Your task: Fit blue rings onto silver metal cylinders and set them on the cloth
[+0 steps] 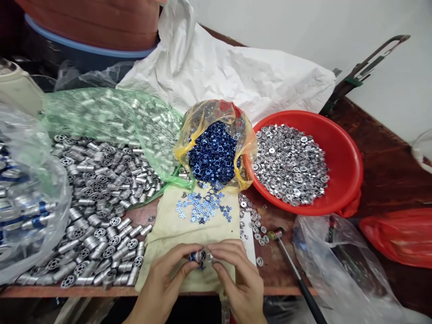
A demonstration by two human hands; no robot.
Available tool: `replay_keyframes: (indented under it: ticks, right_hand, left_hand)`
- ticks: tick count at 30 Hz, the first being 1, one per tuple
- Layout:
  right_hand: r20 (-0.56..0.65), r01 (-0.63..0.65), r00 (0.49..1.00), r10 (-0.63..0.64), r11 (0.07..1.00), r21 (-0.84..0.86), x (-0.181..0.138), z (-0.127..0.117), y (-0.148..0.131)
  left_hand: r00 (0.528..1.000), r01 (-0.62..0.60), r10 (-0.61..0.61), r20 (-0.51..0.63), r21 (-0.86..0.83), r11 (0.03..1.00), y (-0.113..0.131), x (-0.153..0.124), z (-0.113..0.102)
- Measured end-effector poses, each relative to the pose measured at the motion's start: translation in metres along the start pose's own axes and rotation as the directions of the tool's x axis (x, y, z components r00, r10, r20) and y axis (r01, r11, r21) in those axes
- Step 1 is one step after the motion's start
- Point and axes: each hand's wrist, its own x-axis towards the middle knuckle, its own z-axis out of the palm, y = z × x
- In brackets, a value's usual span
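Note:
My left hand point(165, 279) and my right hand point(238, 276) meet over a cream cloth point(168, 227) at the table's near edge. Both pinch a small silver cylinder with a blue part point(200, 257) between the fingertips. Just beyond the hands, several small blue pieces point(204, 208) lie scattered on the cloth. A yellow plastic bag of blue rings point(213, 150) stands open behind them. To the left lies a heap of silver cylinders point(97, 207). A red bowl point(347, 157) at the right holds many silver washers point(290, 164).
A small hammer point(293, 270) lies right of my hands, with loose washers point(253, 225) beside it. Clear plastic bags sit at far left point(27, 202) and lower right point(337, 265). A green bag of silver parts point(111, 112), a white sack point(229, 72) and a red bag point(401, 234) surround the work area.

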Motion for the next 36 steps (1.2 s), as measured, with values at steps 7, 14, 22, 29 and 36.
replay_keyframes:
  ticks: [7, 14, 22, 29, 36]
  right_hand:
    - [0.019, 0.022, 1.000, -0.022, 1.000, -0.019, -0.002, 0.002, 0.000]
    - [0.010, 0.067, 0.998, -0.067, 0.997, -0.044, -0.002, -0.001, 0.002]
    - [0.178, 0.159, 0.976, -0.121, 0.964, -0.213, -0.001, 0.002, -0.005]
    - [-0.022, 0.162, 0.980, -0.197, 0.859, -0.485, -0.033, 0.002, 0.022]
    - [0.061, 0.066, 0.998, -0.033, 0.717, -0.694, -0.031, -0.011, 0.034]
  left_hand:
    - [0.999, 0.018, -0.017, 0.031, -0.034, 0.999, 0.000, -0.002, 0.000]
    - [0.997, 0.049, -0.047, 0.060, -0.037, 0.998, -0.002, -0.007, 0.000]
    - [0.964, 0.247, -0.210, 0.163, -0.253, 0.935, 0.006, -0.007, 0.008]
    - [0.998, 0.046, -0.033, -0.062, 0.227, 0.973, 0.006, -0.015, -0.008]
    - [0.974, 0.188, 0.087, -0.207, 0.964, 0.187, -0.018, 0.021, -0.085]
